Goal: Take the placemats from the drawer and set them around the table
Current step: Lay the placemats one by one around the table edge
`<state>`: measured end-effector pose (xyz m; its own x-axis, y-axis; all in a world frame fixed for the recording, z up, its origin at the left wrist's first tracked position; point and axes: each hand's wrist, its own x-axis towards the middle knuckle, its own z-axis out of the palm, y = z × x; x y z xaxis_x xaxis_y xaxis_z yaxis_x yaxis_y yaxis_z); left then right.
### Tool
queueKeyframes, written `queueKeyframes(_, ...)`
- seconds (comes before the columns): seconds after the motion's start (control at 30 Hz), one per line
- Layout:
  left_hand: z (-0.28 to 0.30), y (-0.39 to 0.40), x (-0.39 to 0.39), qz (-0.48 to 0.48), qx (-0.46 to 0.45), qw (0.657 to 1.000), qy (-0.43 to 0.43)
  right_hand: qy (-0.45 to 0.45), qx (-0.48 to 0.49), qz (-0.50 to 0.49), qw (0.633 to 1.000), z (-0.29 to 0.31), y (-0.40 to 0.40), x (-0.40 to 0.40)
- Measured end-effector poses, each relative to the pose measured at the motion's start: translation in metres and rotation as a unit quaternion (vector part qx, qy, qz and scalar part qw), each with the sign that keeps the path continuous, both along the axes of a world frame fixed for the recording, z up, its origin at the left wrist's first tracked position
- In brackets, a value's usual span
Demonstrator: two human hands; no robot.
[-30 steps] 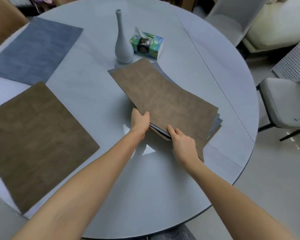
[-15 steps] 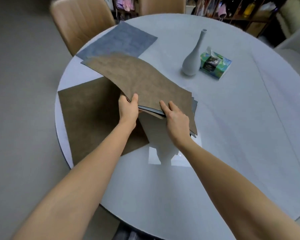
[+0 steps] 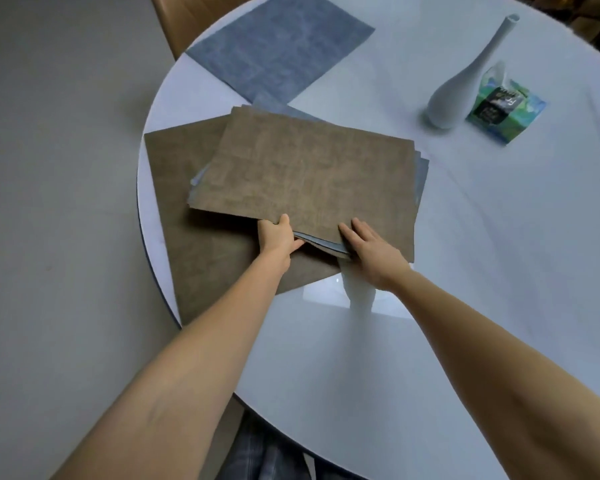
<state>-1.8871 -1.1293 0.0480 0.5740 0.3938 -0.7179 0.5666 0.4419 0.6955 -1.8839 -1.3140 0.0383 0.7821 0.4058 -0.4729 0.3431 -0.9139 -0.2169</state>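
A stack of placemats (image 3: 309,174) with a brown one on top and blue-grey ones beneath is held over the round white table (image 3: 378,358). My left hand (image 3: 278,239) grips the stack's near edge, thumb on top. My right hand (image 3: 374,249) holds the same edge further right, fingers spread on the top mat. Under the stack lies a brown placemat (image 3: 194,265) at the table's left rim. A blue-grey placemat (image 3: 278,53) lies flat at the far left.
A slim white vase (image 3: 465,81) and a green tissue pack (image 3: 506,109) stand at the far right of the table. A tan chair back (image 3: 174,26) sits behind the blue-grey mat. Grey floor lies to the left.
Both hands have carried the stack leftward, so it now hangs over the brown mat at the left rim. The view has swung down and left.
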Motion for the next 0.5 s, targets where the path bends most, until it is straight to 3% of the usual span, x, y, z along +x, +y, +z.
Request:
queueKeyframes(0.1, -0.002, 0.008, -0.009, -0.038, 0.003, 0.996, 0.081, 0.04, 0.02, -0.014, 0.999, -0.009, -0.001, -0.005)
queueKeyframes(0.27, -0.003, 0.028, -0.017, -0.11, 0.023, 0.988, 0.107, -0.076, 0.021, -0.061, 0.995, -0.008, -0.001, -0.001)
queueKeyframes(0.37, -0.001, 0.03, -0.016, -0.117, 0.015, 0.987, 0.111, -0.14, -0.059, 0.044, 0.987, -0.014, 0.001, 0.006)
queueKeyframes(0.5, 0.0, 0.018, -0.023, -0.143, -0.021, 0.985, 0.096, -0.208, -0.165, 0.219, 0.939, -0.005, 0.002, 0.01)
